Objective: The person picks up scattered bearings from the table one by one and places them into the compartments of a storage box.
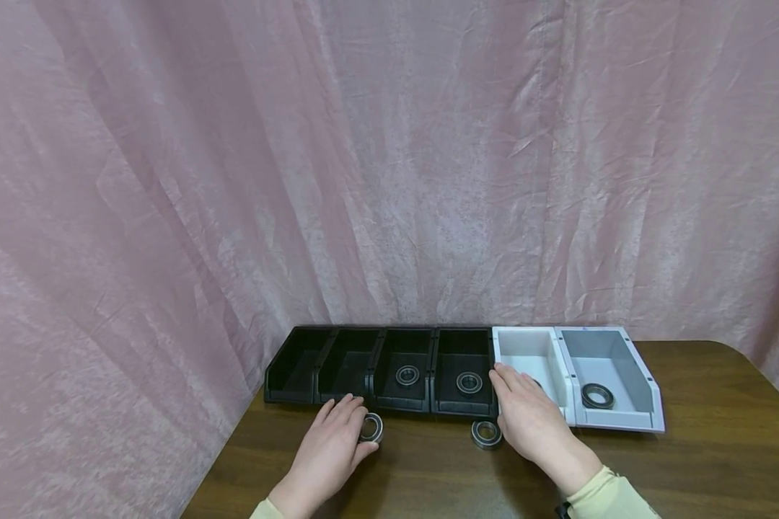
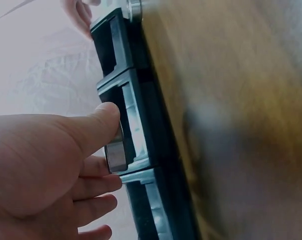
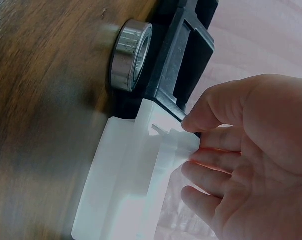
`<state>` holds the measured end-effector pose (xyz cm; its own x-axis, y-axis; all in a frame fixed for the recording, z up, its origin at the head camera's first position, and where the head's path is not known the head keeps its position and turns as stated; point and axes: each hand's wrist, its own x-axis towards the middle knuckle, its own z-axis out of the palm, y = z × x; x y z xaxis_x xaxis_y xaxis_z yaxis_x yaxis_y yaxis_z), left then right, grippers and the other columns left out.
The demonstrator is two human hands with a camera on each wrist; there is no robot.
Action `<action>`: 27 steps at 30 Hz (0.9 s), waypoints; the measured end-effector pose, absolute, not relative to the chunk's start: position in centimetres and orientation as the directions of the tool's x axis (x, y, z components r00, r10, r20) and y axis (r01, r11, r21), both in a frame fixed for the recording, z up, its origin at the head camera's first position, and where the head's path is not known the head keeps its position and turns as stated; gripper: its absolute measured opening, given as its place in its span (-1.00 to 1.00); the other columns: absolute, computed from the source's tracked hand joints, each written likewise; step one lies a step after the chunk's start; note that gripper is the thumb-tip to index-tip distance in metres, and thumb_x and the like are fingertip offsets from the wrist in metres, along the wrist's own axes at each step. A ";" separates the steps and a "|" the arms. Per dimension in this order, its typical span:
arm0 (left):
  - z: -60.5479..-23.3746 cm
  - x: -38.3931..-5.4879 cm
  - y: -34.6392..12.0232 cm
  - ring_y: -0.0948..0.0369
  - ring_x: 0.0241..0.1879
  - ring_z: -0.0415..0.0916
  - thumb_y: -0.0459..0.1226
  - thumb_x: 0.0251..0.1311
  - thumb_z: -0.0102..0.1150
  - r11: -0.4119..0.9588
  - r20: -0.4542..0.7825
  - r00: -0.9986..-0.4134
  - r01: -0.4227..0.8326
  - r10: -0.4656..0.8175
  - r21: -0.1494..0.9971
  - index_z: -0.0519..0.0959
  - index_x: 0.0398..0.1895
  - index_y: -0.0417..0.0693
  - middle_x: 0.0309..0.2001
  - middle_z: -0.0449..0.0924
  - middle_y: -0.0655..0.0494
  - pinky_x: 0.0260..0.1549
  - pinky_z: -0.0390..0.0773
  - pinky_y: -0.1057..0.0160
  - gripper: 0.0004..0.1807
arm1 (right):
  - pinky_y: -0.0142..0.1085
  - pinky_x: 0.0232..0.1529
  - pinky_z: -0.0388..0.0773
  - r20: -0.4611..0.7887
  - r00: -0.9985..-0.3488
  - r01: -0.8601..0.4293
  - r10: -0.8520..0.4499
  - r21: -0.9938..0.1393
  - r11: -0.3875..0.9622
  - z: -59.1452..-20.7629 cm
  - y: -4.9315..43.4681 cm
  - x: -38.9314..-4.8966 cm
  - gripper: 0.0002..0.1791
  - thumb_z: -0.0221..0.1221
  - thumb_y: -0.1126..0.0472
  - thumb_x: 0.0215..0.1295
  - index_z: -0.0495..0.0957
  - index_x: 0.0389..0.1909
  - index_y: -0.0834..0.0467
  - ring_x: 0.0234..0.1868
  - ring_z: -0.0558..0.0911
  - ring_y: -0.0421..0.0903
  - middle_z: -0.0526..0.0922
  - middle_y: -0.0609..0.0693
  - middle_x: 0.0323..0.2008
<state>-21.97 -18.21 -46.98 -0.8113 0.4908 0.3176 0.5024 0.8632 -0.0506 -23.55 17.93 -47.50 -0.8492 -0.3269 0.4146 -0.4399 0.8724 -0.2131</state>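
Observation:
My left hand [image 1: 327, 454] pinches a ball bearing [image 2: 116, 154] between thumb and fingers, in front of the black bins [image 1: 402, 409]. In the left wrist view the bearing is seen edge-on before the bin fronts. My right hand [image 1: 526, 418] reaches over the front of the white bin [image 1: 565, 389], its fingers loosely bent with no object showing between them. In the right wrist view the right thumb and fingertips overlap the white bin's corner. A second ball bearing [image 3: 124, 56] lies on the table just left of the right hand. The right hand partly hides a dark ring in the white bin.
The bins stand side by side on a wooden table [image 1: 428, 483]. Two of the black bins hold one bearing each, and a grey bin [image 1: 652, 407] at the right end holds a dark bearing [image 1: 588, 398]. A pink curtain [image 1: 389, 180] hangs behind.

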 end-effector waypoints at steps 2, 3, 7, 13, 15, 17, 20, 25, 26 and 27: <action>-46.7 -22.3 -18.3 -0.17 0.44 0.54 -0.01 0.30 0.58 0.863 0.336 -0.805 0.501 0.489 -0.055 0.66 0.17 -0.24 0.33 0.67 -0.21 0.44 0.44 -0.30 -0.41 | 0.20 0.48 0.45 0.417 -0.848 -0.440 -0.327 -0.211 0.873 -47.5 18.0 -23.5 -0.27 0.43 0.44 0.10 0.53 0.36 0.48 0.46 0.54 0.32 0.53 0.41 0.43; -46.6 -22.4 -18.4 -0.18 0.44 0.54 -0.02 0.29 0.59 0.863 0.347 -0.801 0.502 0.488 -0.055 0.66 0.16 -0.24 0.32 0.67 -0.22 0.44 0.44 -0.31 -0.42 | 0.21 0.48 0.45 0.417 -0.848 -0.440 -0.327 -0.212 0.873 -47.5 18.0 -23.5 -0.27 0.44 0.44 0.10 0.53 0.36 0.48 0.46 0.54 0.32 0.53 0.41 0.43; -46.1 -23.0 -18.8 -0.21 0.42 0.55 -0.05 0.25 0.61 0.866 0.382 -0.792 0.499 0.476 -0.046 0.66 0.11 -0.25 0.32 0.67 -0.26 0.44 0.44 -0.32 -0.44 | 0.21 0.48 0.45 0.416 -0.847 -0.443 -0.331 -0.210 0.871 -47.5 18.0 -23.5 -0.27 0.44 0.44 0.10 0.53 0.36 0.49 0.46 0.54 0.32 0.53 0.41 0.43; -45.4 -23.6 -19.2 -0.23 0.46 0.50 -0.06 0.26 0.61 0.878 0.387 -0.803 0.478 0.454 -0.038 0.66 0.13 -0.27 0.38 0.61 -0.30 0.46 0.40 -0.35 -0.43 | 0.21 0.46 0.46 0.426 -0.841 -0.447 -0.333 -0.201 0.871 -47.7 18.0 -23.6 -0.26 0.45 0.44 0.08 0.54 0.35 0.49 0.45 0.55 0.33 0.54 0.41 0.42; -45.3 -23.8 -19.3 -0.24 0.47 0.49 -0.06 0.27 0.61 0.880 0.388 -0.804 0.474 0.451 -0.041 0.66 0.14 -0.27 0.40 0.60 -0.31 0.46 0.40 -0.36 -0.43 | 0.21 0.47 0.46 0.426 -0.841 -0.446 -0.332 -0.203 0.872 -47.7 18.0 -23.6 -0.26 0.45 0.43 0.08 0.54 0.35 0.49 0.45 0.55 0.32 0.54 0.41 0.42; -45.2 -24.0 -19.4 -0.24 0.48 0.48 -0.05 0.27 0.60 0.881 0.390 -0.804 0.471 0.449 -0.045 0.66 0.14 -0.28 0.40 0.59 -0.31 0.45 0.40 -0.37 -0.43 | 0.21 0.47 0.45 0.423 -0.845 -0.444 -0.328 -0.209 0.871 -47.6 17.9 -23.6 -0.26 0.45 0.44 0.08 0.54 0.36 0.49 0.45 0.54 0.32 0.53 0.41 0.42; -45.0 -24.3 -19.5 -0.24 0.49 0.47 -0.05 0.29 0.59 0.885 0.392 -0.806 0.464 0.444 -0.048 0.67 0.15 -0.28 0.41 0.59 -0.31 0.46 0.39 -0.37 -0.43 | 0.21 0.48 0.44 0.415 -0.851 -0.437 -0.323 -0.219 0.872 -47.6 17.9 -23.6 -0.27 0.44 0.44 0.10 0.53 0.36 0.49 0.46 0.54 0.32 0.53 0.41 0.43; -44.8 -25.0 -19.7 -0.23 0.51 0.45 -0.04 0.31 0.57 0.894 0.389 -0.816 0.446 0.427 -0.045 0.67 0.17 -0.29 0.44 0.57 -0.31 0.47 0.38 -0.36 -0.43 | 0.21 0.48 0.44 0.415 -0.850 -0.438 -0.324 -0.216 0.872 -47.7 17.9 -23.6 -0.27 0.44 0.44 0.10 0.54 0.36 0.48 0.46 0.54 0.31 0.53 0.41 0.43; -44.7 -25.1 -19.7 -0.23 0.51 0.45 -0.04 0.32 0.57 0.897 0.386 -0.821 0.441 0.422 -0.043 0.68 0.17 -0.29 0.44 0.56 -0.31 0.48 0.37 -0.36 -0.43 | 0.21 0.48 0.44 0.417 -0.848 -0.441 -0.327 -0.214 0.872 -47.7 18.0 -23.6 -0.27 0.44 0.44 0.10 0.54 0.36 0.48 0.46 0.54 0.32 0.53 0.41 0.43; -44.7 -25.2 -19.7 -0.23 0.51 0.44 -0.04 0.32 0.57 0.899 0.385 -0.823 0.437 0.418 -0.043 0.68 0.17 -0.29 0.44 0.56 -0.31 0.48 0.37 -0.35 -0.43 | 0.21 0.48 0.44 0.419 -0.846 -0.443 -0.328 -0.213 0.871 -47.7 18.0 -23.5 -0.27 0.45 0.44 0.10 0.54 0.36 0.49 0.46 0.54 0.32 0.53 0.41 0.43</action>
<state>-25.23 -19.72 -44.67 -0.8228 0.4183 0.3847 0.4369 0.8985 -0.0425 -23.55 17.97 -47.69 -0.8465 -0.3283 0.4192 -0.4432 0.8707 -0.2130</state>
